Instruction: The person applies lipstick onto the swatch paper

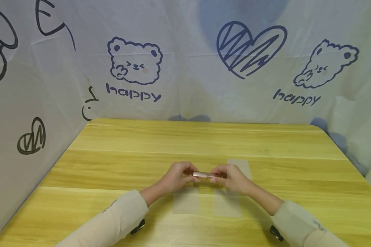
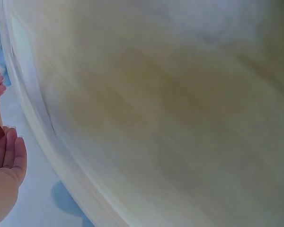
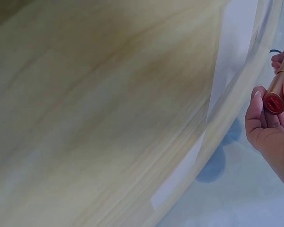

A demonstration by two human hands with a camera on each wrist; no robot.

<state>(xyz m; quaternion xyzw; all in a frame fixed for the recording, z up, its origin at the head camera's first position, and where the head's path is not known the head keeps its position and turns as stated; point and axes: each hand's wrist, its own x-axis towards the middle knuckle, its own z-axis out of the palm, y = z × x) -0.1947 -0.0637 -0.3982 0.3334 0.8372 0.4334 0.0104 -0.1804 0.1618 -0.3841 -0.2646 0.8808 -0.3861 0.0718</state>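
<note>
Well, my left hand [image 1: 177, 175] pinches one end of a tube [image 1: 201, 175] — my right hand [image 1: 234, 175] pinches the other, fingers curled — above the counter [image 1: 126, 139].

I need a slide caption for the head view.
Left hand and right hand hold a shiny tube over the table.

Head view: from above the table's 6 o'clock side, facing forward and down; widest of three, taking in the tabletop [image 1: 111, 171] and, at 12 o'clock, the printed cloth [image 1: 188, 68]. Left wrist view: close to the tabletop, tilted; left hand [image 2: 5, 177] at 8 o'clock. Right wrist view: also close, tilted oppositely; right hand [image 3: 274, 135] at 3 o'clock. Both wrist views share the tube [image 1: 200, 174].
</note>
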